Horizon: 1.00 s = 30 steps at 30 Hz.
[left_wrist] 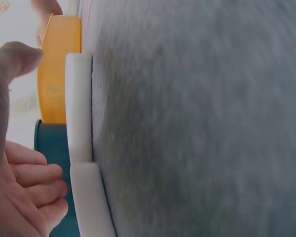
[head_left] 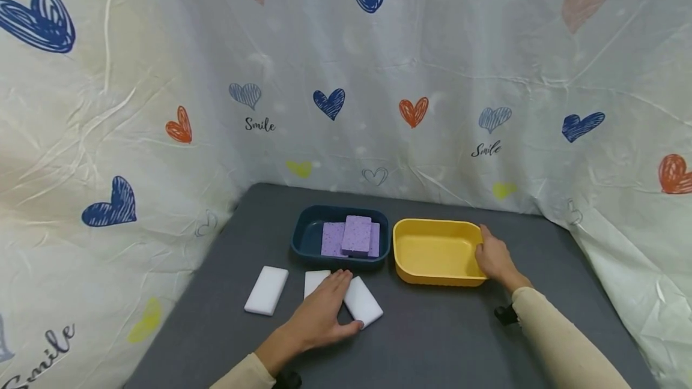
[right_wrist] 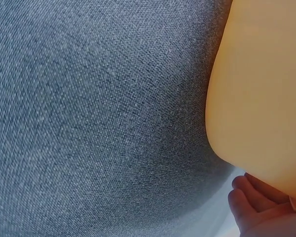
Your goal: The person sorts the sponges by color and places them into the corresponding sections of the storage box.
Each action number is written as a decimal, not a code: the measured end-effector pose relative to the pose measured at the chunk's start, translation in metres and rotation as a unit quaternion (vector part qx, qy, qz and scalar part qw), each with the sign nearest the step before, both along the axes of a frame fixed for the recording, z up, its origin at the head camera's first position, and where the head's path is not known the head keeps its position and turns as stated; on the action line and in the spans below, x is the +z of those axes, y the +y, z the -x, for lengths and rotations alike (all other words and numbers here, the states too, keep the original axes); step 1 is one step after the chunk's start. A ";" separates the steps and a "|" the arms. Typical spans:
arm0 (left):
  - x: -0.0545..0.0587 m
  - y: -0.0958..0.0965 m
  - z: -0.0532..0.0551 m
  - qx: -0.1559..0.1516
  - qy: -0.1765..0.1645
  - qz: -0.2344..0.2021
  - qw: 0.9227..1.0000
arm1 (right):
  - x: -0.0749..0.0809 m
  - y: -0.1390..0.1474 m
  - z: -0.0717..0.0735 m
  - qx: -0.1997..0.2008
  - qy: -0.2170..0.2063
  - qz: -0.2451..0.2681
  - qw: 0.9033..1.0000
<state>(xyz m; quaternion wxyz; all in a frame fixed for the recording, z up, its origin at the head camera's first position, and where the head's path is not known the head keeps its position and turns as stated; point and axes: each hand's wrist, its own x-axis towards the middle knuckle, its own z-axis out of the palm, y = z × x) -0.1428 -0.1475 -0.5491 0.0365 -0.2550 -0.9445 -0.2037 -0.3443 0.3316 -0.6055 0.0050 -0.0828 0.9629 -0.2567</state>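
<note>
My left hand (head_left: pixel 323 311) is spread over the white sponge blocks, thumb apart from the fingers. Its thumb tip lies at the near edge of the right white block (head_left: pixel 363 302), and the hand partly hides the middle white block (head_left: pixel 315 281). In the left wrist view the fingers (left_wrist: pixel 42 180) are loosely bent, with nothing between them and the thumb. My right hand (head_left: pixel 496 257) grips the right end of the yellow tub (head_left: pixel 440 281), thumb at the rim and fingers along the outer wall. No objects show inside this tub.
Left of the yellow tub stands a dark blue tub (head_left: pixel 306 236) holding several purple speckled blocks (head_left: pixel 357 235). Another white block (head_left: pixel 267 290) lies to the left on the grey table (head_left: pixel 432 341). A heart-printed curtain (head_left: pixel 373 65) hangs behind and beside the table.
</note>
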 end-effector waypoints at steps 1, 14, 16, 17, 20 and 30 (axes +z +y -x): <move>-0.001 0.002 0.000 0.005 -0.003 0.003 1.000 | -0.001 0.001 0.000 0.000 0.000 0.002 1.000; -0.005 0.019 0.004 0.048 -0.015 0.049 0.998 | 0.069 -0.040 -0.049 -0.026 -0.019 0.014 0.999; -0.004 0.021 0.005 0.052 -0.019 0.057 0.997 | 0.076 -0.044 -0.054 -0.031 -0.018 0.010 0.999; -0.004 0.021 0.005 0.054 -0.020 0.062 0.996 | 0.077 -0.045 -0.055 -0.033 -0.018 0.011 0.999; -0.004 0.024 0.006 0.058 -0.021 0.071 0.996 | 0.072 -0.042 -0.050 -0.035 -0.013 0.011 0.999; -0.002 0.028 0.007 0.057 -0.024 0.084 0.995 | 0.043 -0.028 -0.032 -0.035 -0.007 0.027 0.999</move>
